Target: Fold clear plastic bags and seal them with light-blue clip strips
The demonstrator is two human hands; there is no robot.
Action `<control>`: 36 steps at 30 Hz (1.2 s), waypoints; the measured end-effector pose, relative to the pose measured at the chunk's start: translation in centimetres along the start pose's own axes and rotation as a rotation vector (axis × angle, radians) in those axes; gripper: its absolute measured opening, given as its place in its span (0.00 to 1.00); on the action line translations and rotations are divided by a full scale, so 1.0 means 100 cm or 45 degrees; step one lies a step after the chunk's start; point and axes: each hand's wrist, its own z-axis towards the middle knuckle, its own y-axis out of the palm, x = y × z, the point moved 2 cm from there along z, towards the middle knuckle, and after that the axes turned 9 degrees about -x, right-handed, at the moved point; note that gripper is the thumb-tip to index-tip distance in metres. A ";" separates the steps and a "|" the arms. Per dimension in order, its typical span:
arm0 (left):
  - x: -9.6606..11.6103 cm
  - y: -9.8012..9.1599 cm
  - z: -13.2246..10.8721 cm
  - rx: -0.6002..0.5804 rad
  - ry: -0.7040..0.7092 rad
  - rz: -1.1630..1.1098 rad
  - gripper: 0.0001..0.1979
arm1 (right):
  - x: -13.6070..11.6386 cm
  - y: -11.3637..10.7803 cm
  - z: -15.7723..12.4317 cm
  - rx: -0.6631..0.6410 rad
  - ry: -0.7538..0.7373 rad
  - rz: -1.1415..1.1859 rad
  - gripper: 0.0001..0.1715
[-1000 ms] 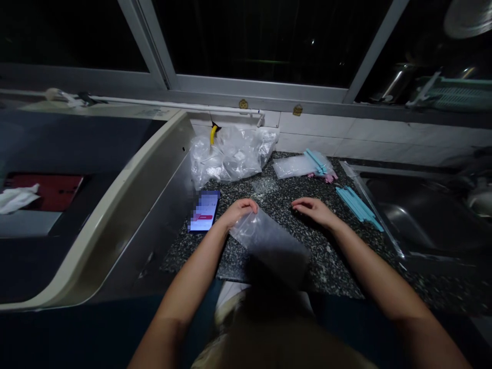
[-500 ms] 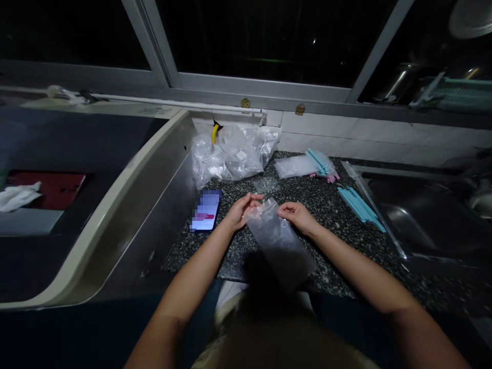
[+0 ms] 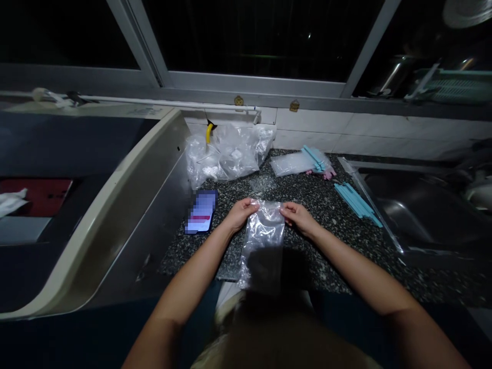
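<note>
A clear plastic bag (image 3: 265, 236) hangs flat between my two hands over the front of the speckled dark counter (image 3: 226, 251). My left hand (image 3: 242, 212) pinches its upper left corner. At the upper right corner, the fingers of my right hand (image 3: 298, 215) are closed on the plastic. The bag's lower part lies in shadow near the counter's front edge. Beyond my hands, a small clear plastic piece (image 3: 263, 183) rests on the counter. Several light-blue sticks (image 3: 357, 204) lie side by side to the right of my right hand.
A phone (image 3: 201, 211) with a lit screen lies left of my left hand. Crumpled clear plastic (image 3: 234, 154) with a yellow piece sits by the wall. Further right are a translucent packet (image 3: 292, 163) with blue sticks and pink pieces, and a metal sink (image 3: 415, 210).
The bag has turned from slanted to straight and is spread wider. My left hand has closed on its corner, and the view has shifted slightly.
</note>
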 end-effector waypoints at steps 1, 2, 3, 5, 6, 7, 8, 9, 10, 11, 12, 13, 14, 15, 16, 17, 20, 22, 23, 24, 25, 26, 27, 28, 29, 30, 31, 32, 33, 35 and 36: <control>0.000 0.001 0.000 -0.014 -0.010 0.021 0.18 | -0.001 0.000 0.001 0.010 -0.014 0.002 0.19; -0.001 0.002 -0.001 -0.029 -0.016 0.035 0.18 | -0.002 0.000 0.001 0.027 -0.032 -0.001 0.19; -0.001 0.002 -0.001 -0.038 -0.013 0.036 0.18 | -0.003 -0.001 0.002 0.051 -0.048 -0.006 0.19; -0.001 0.004 -0.002 -0.065 -0.015 0.002 0.20 | -0.003 -0.002 0.002 0.117 -0.076 -0.014 0.19; -0.001 0.005 -0.002 -0.093 -0.040 -0.020 0.20 | -0.002 -0.004 0.002 0.160 -0.089 -0.013 0.19; -0.002 0.006 -0.003 -0.128 -0.082 -0.033 0.21 | -0.001 -0.005 0.002 0.202 -0.106 -0.013 0.19; -0.003 0.007 -0.003 -0.158 -0.136 -0.028 0.21 | -0.001 -0.007 0.002 0.242 -0.126 -0.015 0.19; -0.005 0.007 -0.003 -0.171 -0.184 -0.010 0.21 | 0.000 -0.007 0.002 0.273 -0.146 -0.020 0.19; -0.006 0.007 -0.003 -0.168 -0.219 0.016 0.21 | 0.001 -0.008 0.003 0.293 -0.163 -0.030 0.19; -0.007 0.007 -0.003 -0.148 -0.234 0.042 0.21 | 0.002 -0.008 0.004 0.299 -0.172 -0.042 0.18; -0.007 0.006 -0.003 -0.121 -0.230 0.063 0.21 | 0.002 -0.009 0.005 0.290 -0.173 -0.057 0.18; -0.007 0.006 -0.003 -0.095 -0.218 0.077 0.21 | 0.003 -0.010 0.006 0.273 -0.166 -0.078 0.18; -0.007 0.005 -0.003 -0.078 -0.206 0.086 0.21 | 0.003 -0.014 0.006 0.255 -0.155 -0.112 0.18; -0.007 0.005 -0.003 -0.071 -0.199 0.094 0.21 | 0.002 -0.020 0.007 0.249 -0.147 -0.165 0.18; -0.007 0.004 -0.003 -0.067 -0.193 0.103 0.21 | 0.001 -0.030 0.006 0.265 -0.139 -0.244 0.18; -0.006 0.004 -0.003 -0.063 -0.185 0.114 0.21 | 0.000 -0.043 0.004 0.306 -0.127 -0.350 0.18; -0.004 0.004 -0.002 -0.064 -0.159 0.149 0.21 | -0.008 -0.097 -0.013 0.594 -0.034 -0.864 0.15; -0.003 0.005 -0.002 -0.063 -0.151 0.160 0.21 | -0.015 -0.135 -0.030 0.788 0.120 -1.314 0.14; -0.003 0.006 -0.002 -0.065 -0.151 0.160 0.21 | -0.018 -0.152 -0.038 0.860 0.235 -1.481 0.15; -0.003 0.006 -0.002 -0.065 -0.155 0.157 0.21 | -0.021 -0.168 -0.047 0.929 0.356 -1.588 0.17; -0.004 0.006 -0.002 -0.066 -0.161 0.153 0.21 | -0.023 -0.181 -0.054 0.965 0.468 -1.649 0.18; -0.004 0.006 -0.002 -0.066 -0.168 0.147 0.20 | -0.025 -0.193 -0.061 1.008 0.571 -1.680 0.19; -0.004 0.006 -0.003 -0.064 -0.175 0.140 0.20 | -0.026 -0.202 -0.065 1.016 0.668 -1.678 0.20; -0.005 0.006 -0.003 -0.062 -0.181 0.129 0.20 | -0.026 -0.210 -0.068 1.010 0.751 -1.652 0.20; -0.005 0.005 -0.003 -0.057 -0.186 0.117 0.20 | -0.025 -0.217 -0.069 0.991 0.815 -1.619 0.21; -0.005 0.004 -0.003 -0.049 -0.189 0.104 0.20 | -0.024 -0.222 -0.068 0.961 0.861 -1.582 0.21; -0.005 0.003 -0.003 -0.041 -0.189 0.095 0.20 | -0.022 -0.227 -0.068 0.933 0.889 -1.550 0.21; -0.005 0.002 -0.003 -0.033 -0.186 0.090 0.20 | -0.021 -0.231 -0.066 0.913 0.907 -1.525 0.21; -0.005 0.001 -0.003 -0.026 -0.181 0.089 0.20 | -0.020 -0.234 -0.065 0.903 0.921 -1.508 0.21; -0.005 -0.001 -0.003 -0.019 -0.176 0.088 0.21 | -0.020 -0.237 -0.062 0.909 0.948 -1.497 0.20; -0.005 -0.002 -0.003 -0.019 -0.176 0.087 0.21 | -0.020 -0.238 -0.061 0.918 0.960 -1.504 0.20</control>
